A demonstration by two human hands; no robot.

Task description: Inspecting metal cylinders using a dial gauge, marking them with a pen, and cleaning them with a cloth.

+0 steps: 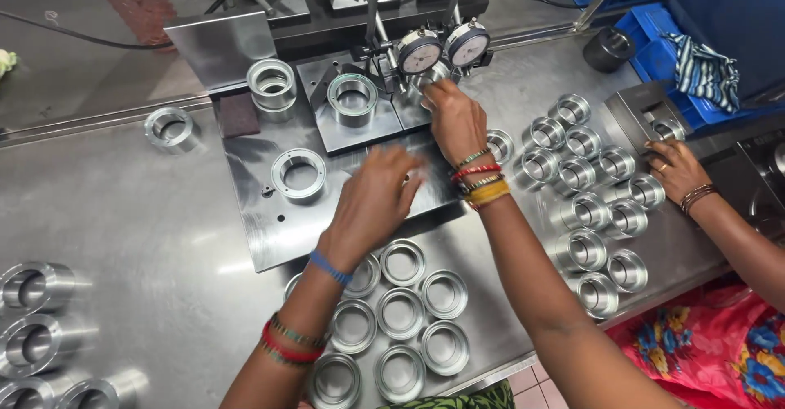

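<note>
Right hand (455,119) is up at the gauge fixture, fingers closed around a ring (431,76) seated under the two dial gauges (442,49); the ring is mostly hidden by the fingers. Left hand (378,192) hovers flat over the steel plate (270,229), fingers spread and holding nothing — blurred, so contact with the plate cannot be told.

On the plate: one ring on the raised block (352,98), a taller one behind it (272,84), a flat one nearer the edge (298,174). Below the left wrist, a cluster of shallow rings (401,311) lying close together. To the right, a batch of taller rings (589,208), packed tight. A co-worker's hand (675,168) rests at a small block (650,114) beyond them.

Risks, as judged:
- Ring not seated square under the gauges — a tilted part would give a false reading.
- Left forearm hangs just over the shallow rings; a low sweep could knock them into each other.
- Right forearm passes beside the tall batch — a sideways move may topple or mix them.
</note>
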